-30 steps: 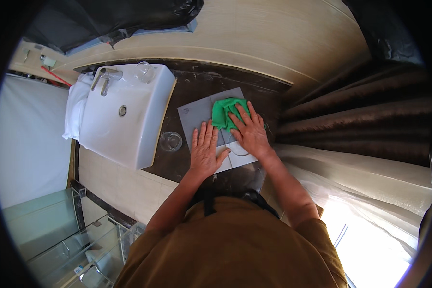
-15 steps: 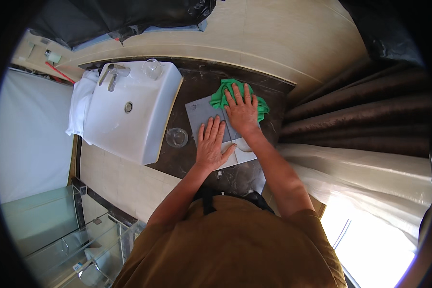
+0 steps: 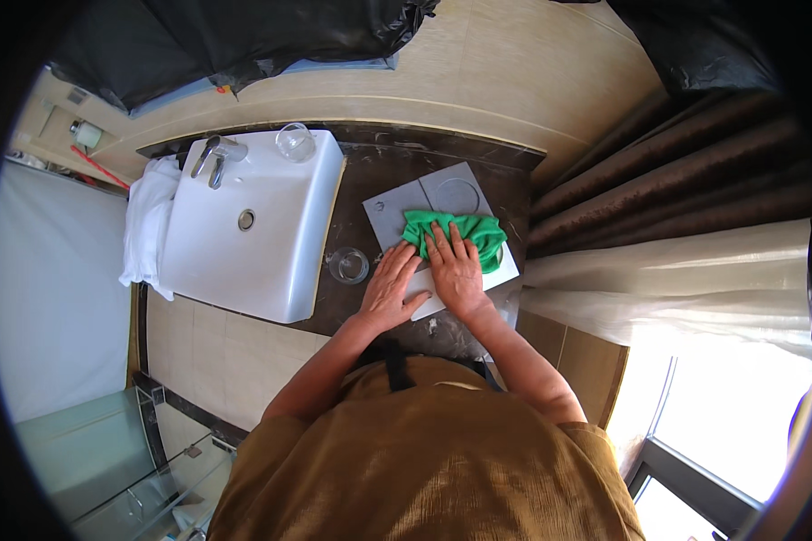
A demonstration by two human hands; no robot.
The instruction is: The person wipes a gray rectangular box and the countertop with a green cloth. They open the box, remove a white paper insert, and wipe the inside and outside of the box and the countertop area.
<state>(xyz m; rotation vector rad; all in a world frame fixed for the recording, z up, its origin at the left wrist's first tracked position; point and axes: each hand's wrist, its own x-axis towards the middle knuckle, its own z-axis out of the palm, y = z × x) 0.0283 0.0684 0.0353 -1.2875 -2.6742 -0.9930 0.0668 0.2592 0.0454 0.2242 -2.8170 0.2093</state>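
A flat board (image 3: 399, 206), grey over its far part and white along its near part, lies on the dark stone counter. A round groove shows near its far corner. Across its middle lies a bunched green cloth (image 3: 480, 236). My right hand (image 3: 458, 281) presses flat on the cloth's near edge, fingers stretched forward. My left hand (image 3: 390, 294) rests open on the board's left side, its fingertips close to the cloth and its thumb out to the right. Just left of the board stands a clear glass (image 3: 347, 265).
To the left is a white basin (image 3: 280, 243) with a metal faucet (image 3: 216, 160); another clear glass (image 3: 295, 142) sits on its far rim. White towels (image 3: 149, 225) hang over its left side. Dark curtains (image 3: 659, 189) and a sheer one border the counter's right end.
My right hand has drawn the green cloth nearer across the board, uncovering the far grey part and its round groove. My left hand has stayed on the board's left side.
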